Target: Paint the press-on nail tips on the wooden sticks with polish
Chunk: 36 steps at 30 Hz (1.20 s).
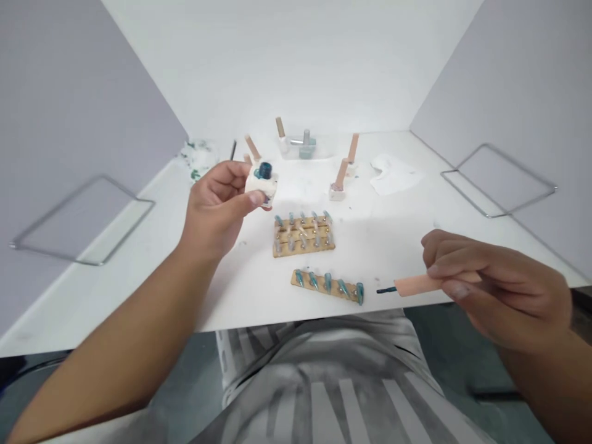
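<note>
My left hand point(222, 200) is closed around a white nail polish bottle point(256, 183), whose uncapped neck is stained dark teal. Between the thumb and fingers of my right hand point(499, 283) is a nail polish brush point(416, 285) with a long peach handle. Its dark teal bristles point left, a short way from a wooden strip point(330, 293) near the table's front edge. Several teal false nails point(328, 282) stand in a row on that strip. Farther back lies a wooden rack point(303, 246) with rows of teal and pale false nails.
Capped polish bottles point(338, 191) stand behind the rack. A clear tray point(319, 150) at the back holds bottles. To the right is a white tissue point(395, 174); at back left, a green-smeared sheet point(200, 161). Wire brackets point(99, 264) flank both sides.
</note>
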Motion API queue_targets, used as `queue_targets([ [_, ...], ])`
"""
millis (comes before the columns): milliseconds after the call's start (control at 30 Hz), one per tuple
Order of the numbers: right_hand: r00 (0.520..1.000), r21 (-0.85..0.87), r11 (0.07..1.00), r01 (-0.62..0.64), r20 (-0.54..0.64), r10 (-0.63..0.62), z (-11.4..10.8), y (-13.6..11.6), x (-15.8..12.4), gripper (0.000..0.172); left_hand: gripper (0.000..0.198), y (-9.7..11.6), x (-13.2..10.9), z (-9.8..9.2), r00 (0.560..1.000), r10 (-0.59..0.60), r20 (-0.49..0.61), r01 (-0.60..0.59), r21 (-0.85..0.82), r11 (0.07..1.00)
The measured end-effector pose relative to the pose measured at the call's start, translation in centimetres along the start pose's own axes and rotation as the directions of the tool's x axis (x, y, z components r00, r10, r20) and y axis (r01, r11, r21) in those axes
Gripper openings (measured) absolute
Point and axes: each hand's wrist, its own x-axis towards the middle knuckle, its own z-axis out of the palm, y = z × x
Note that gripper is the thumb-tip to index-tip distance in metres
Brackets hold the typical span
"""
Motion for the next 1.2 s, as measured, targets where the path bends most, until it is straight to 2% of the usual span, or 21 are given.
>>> queue_targets([
  [33, 0.997, 0.010, 1.000, 0.023, 0.069, -0.024, -0.1, 0.0, -0.3, 0.029, 0.028, 0.8, 0.1, -0.5, 1.000, -0.011, -0.011, 0.011, 0.028, 1.000],
  [100, 0.995, 0.015, 0.998, 0.062, 0.082, -0.063, -0.4, 0.1, -0.7, 0.033, 0.031, 2.4, -0.6, -1.6, 0.997, -0.049, -0.057, 0.055, 0.104, 0.993],
  [167, 0.994, 0.005, 0.998, 0.066, 0.085, -0.066, -0.7, 0.6, -1.0, 0.033, 0.043, 3.6, -2.3, -3.0, 0.955, -0.135, -0.263, 0.212, 0.290, 0.933],
  [200, 0.994, -0.001, 0.998, 0.059, 0.096, -0.058, -0.8, 0.9, -1.1, 0.033, 0.045, 3.9, -3.5, -3.7, 0.934, -0.172, -0.312, 0.276, 0.330, 0.903],
  [300, 0.991, -0.001, 0.999, 0.045, 0.123, -0.044, -0.6, 1.9, -1.1, 0.030, 0.035, 3.7, -7.6, -5.4, 0.873, -0.286, -0.396, 0.445, 0.403, 0.800],
  [400, 0.991, 0.011, 0.999, 0.045, 0.122, -0.046, -0.1, 2.7, -1.0, 0.023, 0.042, 2.5, -10.8, -6.2, 0.817, -0.323, -0.477, 0.544, 0.455, 0.704],
  [467, 0.994, 0.010, 0.999, 0.031, 0.107, -0.032, 0.1, 2.9, -1.1, 0.020, 0.049, 1.9, -11.9, -6.1, 0.790, -0.334, -0.514, 0.588, 0.482, 0.649],
  [600, 0.999, 0.003, 1.000, 0.012, 0.052, -0.012, 0.0, 2.6, -1.5, 0.013, 0.061, 1.5, -12.4, -5.3, 0.761, -0.345, -0.549, 0.639, 0.544, 0.543],
  [733, 0.999, -0.113, 0.992, -0.049, -0.016, 0.048, -0.2, 2.1, -1.6, 0.007, 0.063, 1.7, -12.3, -4.6, 0.749, -0.360, -0.557, 0.662, 0.604, 0.444],
  [900, 0.996, -0.193, 0.978, -0.074, -0.058, 0.064, 0.0, 1.7, -1.2, 0.013, 0.066, 1.9, -12.2, -4.5, 0.735, -0.313, -0.602, 0.678, 0.659, 0.325],
  [1033, 0.992, -0.191, 0.973, -0.128, -0.043, 0.122, 0.0, 1.9, -1.1, 0.014, 0.064, 1.8, -11.9, -4.6, 0.753, -0.275, -0.597, 0.657, 0.699, 0.281],
  [1200, 0.990, -0.177, 0.974, -0.139, -0.040, 0.134, 0.0, 2.7, -1.4, 0.012, 0.063, 1.4, -11.4, -5.0, 0.790, -0.281, -0.546, 0.608, 0.758, 0.237],
])
